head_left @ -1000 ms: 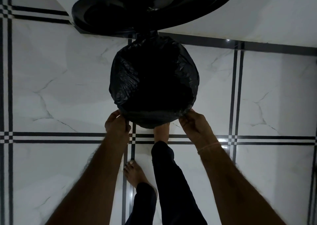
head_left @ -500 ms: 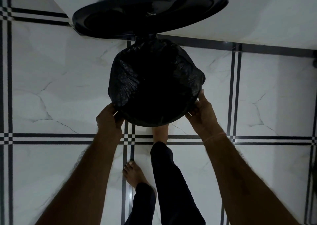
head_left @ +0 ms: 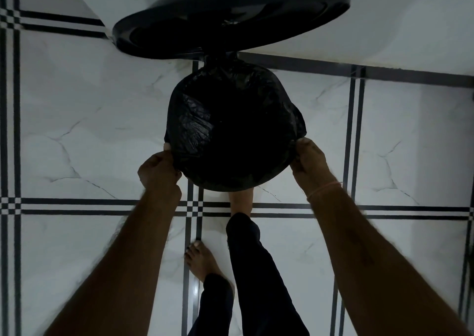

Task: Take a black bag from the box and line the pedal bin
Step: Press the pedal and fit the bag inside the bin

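Note:
The black bag (head_left: pixel 205 120) is stretched over the mouth of the round pedal bin, covering its rim and hanging into the dark inside. The bin's black lid (head_left: pixel 230 20) stands open behind it, leaning toward the wall. My left hand (head_left: pixel 157 170) pinches the bag's edge at the bin's near-left rim. My right hand (head_left: pixel 309 161) grips the bag's edge at the near-right rim. One bare foot (head_left: pixel 241 199) reaches under the bin's front, where the pedal is hidden. No box is in view.
The floor is white marble tile (head_left: pixel 77 130) with black double stripes. A white wall (head_left: pixel 384 28) rises behind the bin. My other foot (head_left: pixel 202 261) stands on the floor behind the first.
Both hands slid outward and up along the rim, pulling the bag's edge down over the bin's sides. The view shifted slightly.

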Demonstrator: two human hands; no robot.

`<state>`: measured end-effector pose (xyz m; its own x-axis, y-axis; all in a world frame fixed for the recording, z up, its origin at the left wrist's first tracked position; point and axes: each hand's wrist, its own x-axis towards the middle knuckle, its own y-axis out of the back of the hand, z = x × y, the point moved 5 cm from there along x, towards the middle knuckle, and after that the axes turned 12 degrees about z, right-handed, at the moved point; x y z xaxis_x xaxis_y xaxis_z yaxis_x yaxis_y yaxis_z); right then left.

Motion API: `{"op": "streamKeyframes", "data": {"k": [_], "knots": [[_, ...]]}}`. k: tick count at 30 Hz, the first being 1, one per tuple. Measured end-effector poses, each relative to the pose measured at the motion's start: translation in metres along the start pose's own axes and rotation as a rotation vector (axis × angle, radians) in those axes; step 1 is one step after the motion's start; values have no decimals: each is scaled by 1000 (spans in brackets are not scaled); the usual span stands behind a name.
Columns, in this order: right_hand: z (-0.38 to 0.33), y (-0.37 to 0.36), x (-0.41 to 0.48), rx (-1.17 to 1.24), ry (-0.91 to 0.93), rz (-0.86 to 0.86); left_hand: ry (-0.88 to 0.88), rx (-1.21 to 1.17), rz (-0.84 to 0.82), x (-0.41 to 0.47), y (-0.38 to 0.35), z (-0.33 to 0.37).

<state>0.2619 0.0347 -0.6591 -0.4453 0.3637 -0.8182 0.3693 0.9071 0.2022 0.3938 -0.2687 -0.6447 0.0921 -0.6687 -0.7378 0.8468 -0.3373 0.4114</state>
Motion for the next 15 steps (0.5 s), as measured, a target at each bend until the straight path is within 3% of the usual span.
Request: {"op": "streamKeyframes", "data": {"k": [6, 11, 15], "knots": [[-5, 2, -17, 69, -12, -176, -137, -19, -32, -1, 1, 14], [-10, -3, -12, 41, -50, 23, -169, -16, -96, -3, 5, 16], [-17, -4, -6, -92, 84, 86, -153, -45, -89, -5, 6, 12]]}}
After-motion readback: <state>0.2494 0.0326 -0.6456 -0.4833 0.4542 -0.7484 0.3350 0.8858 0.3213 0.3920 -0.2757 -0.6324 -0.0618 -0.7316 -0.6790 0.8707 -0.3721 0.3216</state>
